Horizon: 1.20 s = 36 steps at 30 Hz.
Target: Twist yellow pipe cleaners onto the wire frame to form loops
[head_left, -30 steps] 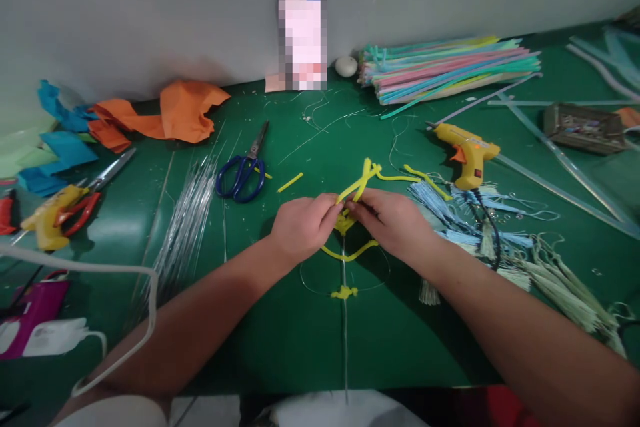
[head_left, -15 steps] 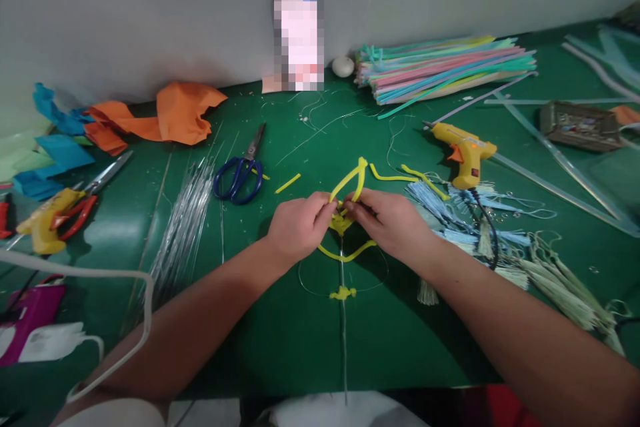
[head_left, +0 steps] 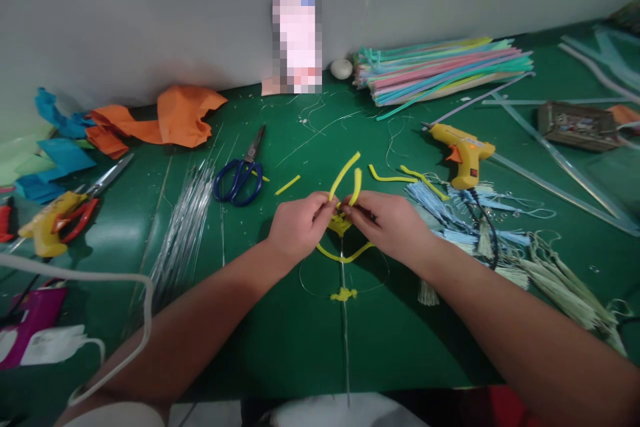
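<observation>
Both my hands pinch a yellow pipe-cleaner figure on a wire stem at the middle of the table. My left hand (head_left: 303,225) is closed on its left side, and my right hand (head_left: 385,221) on its right. Two yellow pipe cleaner ends (head_left: 345,173) stick up between the fingertips, their tips apart. Below lies a curved yellow pipe cleaner piece (head_left: 343,259), and a thin wire loop spreads around the stem. Lower on the wire stem (head_left: 345,340) sits a small yellow knot (head_left: 344,294). My fingers hide the exact grip points.
Blue-handled scissors (head_left: 239,180) and a bundle of wires (head_left: 185,233) lie left. At right are a yellow glue gun (head_left: 465,153), blue tassels (head_left: 430,200) and loose yellow pieces (head_left: 393,178). Pipe cleaners (head_left: 445,70) lie behind, beside a propped phone (head_left: 297,40). Orange paper (head_left: 185,117) lies back left.
The two yellow upper ends met at a point before; now their tips stand apart. Both hands stay in nearly the same place.
</observation>
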Each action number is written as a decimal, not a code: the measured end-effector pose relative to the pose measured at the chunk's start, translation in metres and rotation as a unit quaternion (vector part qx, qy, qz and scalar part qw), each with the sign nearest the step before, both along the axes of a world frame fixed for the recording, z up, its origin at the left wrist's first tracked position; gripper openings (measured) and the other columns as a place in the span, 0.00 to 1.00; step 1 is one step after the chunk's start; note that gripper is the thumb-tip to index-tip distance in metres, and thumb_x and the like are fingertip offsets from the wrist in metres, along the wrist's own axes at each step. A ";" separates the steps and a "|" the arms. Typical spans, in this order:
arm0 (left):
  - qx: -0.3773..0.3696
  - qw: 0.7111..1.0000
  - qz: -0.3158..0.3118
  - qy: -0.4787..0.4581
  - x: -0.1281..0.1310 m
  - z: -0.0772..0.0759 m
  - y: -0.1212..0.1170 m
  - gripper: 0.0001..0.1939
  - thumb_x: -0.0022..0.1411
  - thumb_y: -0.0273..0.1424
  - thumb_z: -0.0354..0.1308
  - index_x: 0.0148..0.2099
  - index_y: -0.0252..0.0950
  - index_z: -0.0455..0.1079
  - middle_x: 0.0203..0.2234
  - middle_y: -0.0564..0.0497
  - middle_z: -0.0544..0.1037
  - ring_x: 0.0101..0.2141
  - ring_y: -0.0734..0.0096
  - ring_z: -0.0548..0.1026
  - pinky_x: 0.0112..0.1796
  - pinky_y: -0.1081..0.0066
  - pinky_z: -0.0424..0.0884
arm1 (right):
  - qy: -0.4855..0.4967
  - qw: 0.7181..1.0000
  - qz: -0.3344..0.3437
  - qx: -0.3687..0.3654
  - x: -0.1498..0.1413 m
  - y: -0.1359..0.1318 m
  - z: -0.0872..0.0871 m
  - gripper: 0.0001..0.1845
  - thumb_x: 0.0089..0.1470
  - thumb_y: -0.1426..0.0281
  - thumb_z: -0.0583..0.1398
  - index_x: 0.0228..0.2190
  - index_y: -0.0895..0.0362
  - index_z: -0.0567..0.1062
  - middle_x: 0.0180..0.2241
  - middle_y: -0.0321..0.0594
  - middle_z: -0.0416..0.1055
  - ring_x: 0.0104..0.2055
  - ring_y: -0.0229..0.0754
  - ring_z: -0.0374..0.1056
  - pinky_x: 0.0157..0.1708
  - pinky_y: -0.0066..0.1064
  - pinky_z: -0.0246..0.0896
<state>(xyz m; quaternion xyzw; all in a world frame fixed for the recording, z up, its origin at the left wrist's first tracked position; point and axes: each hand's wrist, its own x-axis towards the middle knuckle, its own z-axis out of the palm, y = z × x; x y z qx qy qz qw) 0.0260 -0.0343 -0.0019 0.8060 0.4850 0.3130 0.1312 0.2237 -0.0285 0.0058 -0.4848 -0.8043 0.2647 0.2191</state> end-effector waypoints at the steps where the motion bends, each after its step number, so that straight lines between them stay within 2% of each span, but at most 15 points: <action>1: 0.006 1.000 -0.006 -0.002 0.001 0.000 0.000 0.15 0.72 0.35 0.50 0.39 0.35 0.76 0.30 0.50 0.83 0.28 0.72 0.80 0.30 0.75 0.72 | -0.001 1.000 0.011 0.012 0.000 0.000 0.000 0.13 0.62 0.68 0.53 0.26 0.55 0.71 0.26 0.39 0.70 0.27 0.39 0.65 0.28 0.30 0.54; 6: 0.036 0.998 -0.042 -0.018 0.002 -0.001 0.001 0.12 0.71 0.31 0.51 0.42 0.36 0.77 0.31 0.50 0.79 0.33 0.73 0.78 0.32 0.75 0.71 | 0.006 0.998 0.028 0.062 -0.002 -0.002 0.000 0.10 0.59 0.73 0.55 0.28 0.56 0.74 0.27 0.40 0.73 0.29 0.39 0.68 0.29 0.29 0.56; 9: 0.047 0.998 -0.040 -0.021 0.002 -0.005 0.001 0.13 0.71 0.31 0.51 0.48 0.38 0.77 0.32 0.50 0.76 0.30 0.74 0.76 0.32 0.75 0.72 | -0.004 0.998 0.009 0.055 -0.003 -0.002 -0.001 0.09 0.58 0.72 0.56 0.29 0.57 0.75 0.26 0.40 0.74 0.27 0.39 0.67 0.27 0.29 0.54; 12: 0.029 0.998 -0.053 -0.005 0.002 -0.005 -0.001 0.16 0.71 0.30 0.48 0.54 0.37 0.74 0.35 0.49 0.77 0.33 0.72 0.77 0.34 0.74 0.74 | -0.033 0.999 -0.003 0.043 -0.004 -0.001 -0.002 0.11 0.58 0.71 0.56 0.25 0.56 0.74 0.22 0.38 0.71 0.23 0.38 0.64 0.24 0.29 0.51; 17: 0.019 0.997 -0.070 0.036 0.002 0.002 -0.003 0.21 0.73 0.38 0.46 0.58 0.35 0.71 0.38 0.47 0.79 0.36 0.70 0.78 0.36 0.72 0.76 | -0.032 0.997 0.018 0.064 -0.004 -0.002 -0.003 0.10 0.58 0.74 0.55 0.28 0.56 0.74 0.29 0.40 0.76 0.28 0.40 0.69 0.28 0.29 0.56; 22: 0.027 0.997 -0.059 0.044 0.005 0.006 -0.004 0.25 0.74 0.42 0.43 0.57 0.33 0.72 0.36 0.46 0.79 0.33 0.70 0.78 0.34 0.72 0.75 | -0.023 0.995 0.044 0.088 -0.004 -0.002 -0.006 0.09 0.58 0.75 0.54 0.31 0.56 0.74 0.32 0.44 0.77 0.33 0.43 0.72 0.31 0.31 0.60; 28: 0.085 0.992 -0.030 0.088 0.010 0.005 -0.005 0.23 0.72 0.43 0.46 0.54 0.34 0.74 0.32 0.48 0.80 0.28 0.73 0.77 0.27 0.75 0.70 | -0.025 0.995 0.047 0.082 -0.006 -0.002 -0.006 0.12 0.55 0.78 0.52 0.32 0.54 0.73 0.31 0.42 0.76 0.32 0.43 0.70 0.31 0.32 0.60; 32: 0.097 0.988 -0.031 0.115 0.009 0.004 -0.005 0.21 0.72 0.37 0.46 0.53 0.34 0.76 0.34 0.46 0.82 0.30 0.69 0.79 0.30 0.72 0.73 | -0.003 0.995 0.055 0.087 -0.006 -0.003 -0.006 0.11 0.56 0.77 0.52 0.29 0.54 0.71 0.30 0.42 0.75 0.30 0.41 0.68 0.30 0.31 0.58; 36: 0.089 0.991 -0.039 0.097 0.007 0.002 -0.003 0.18 0.71 0.34 0.47 0.48 0.35 0.78 0.37 0.46 0.84 0.33 0.68 0.81 0.34 0.70 0.76 | 0.040 0.995 0.049 0.074 -0.006 -0.004 -0.004 0.10 0.56 0.75 0.54 0.25 0.55 0.71 0.26 0.39 0.73 0.28 0.39 0.67 0.29 0.30 0.58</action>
